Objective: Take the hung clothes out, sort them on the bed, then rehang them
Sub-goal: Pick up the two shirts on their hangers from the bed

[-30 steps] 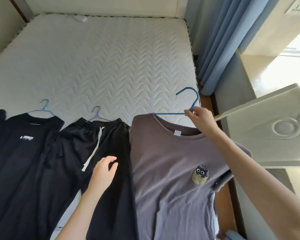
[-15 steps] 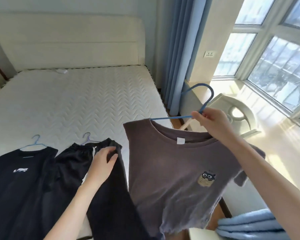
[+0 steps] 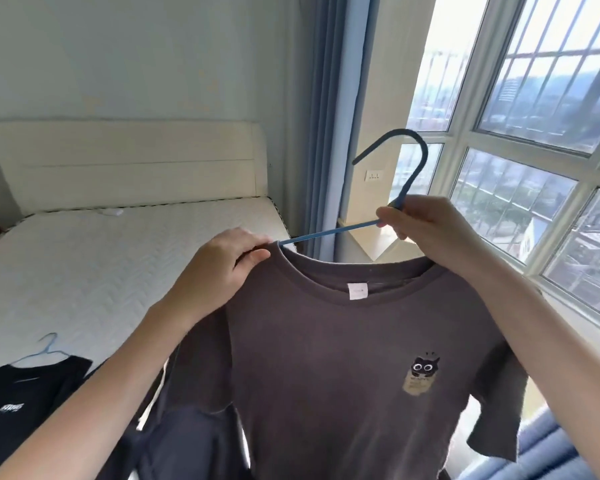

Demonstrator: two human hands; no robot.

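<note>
Grip: right hand [image 3: 426, 226] has its fingers curled round the blue hanger [image 3: 410, 161] at the base of the hook, thumb on the wire. The left hand [image 3: 222, 268] pinches the grey-brown T-shirt [image 3: 326, 358] at the collar's left shoulder, right where the hanger arm goes under the cloth. The hanger bar spans the two hands, tilted with the right end higher. The hook stands above the right hand, mouth facing left. The shirt hangs in the air, front toward the camera (cat print [image 3: 423, 375] on the chest), held up in front of the bed's [image 3: 118, 271] right edge, window [image 3: 520, 188] side. A black T-shirt [image 3: 25, 403] lies flat at the bed's near left edge. My read: rehang step. The right hand is nearer the hook, so it should lead and the left only steady. Where the shirt goes back up isn't in view.
</note>
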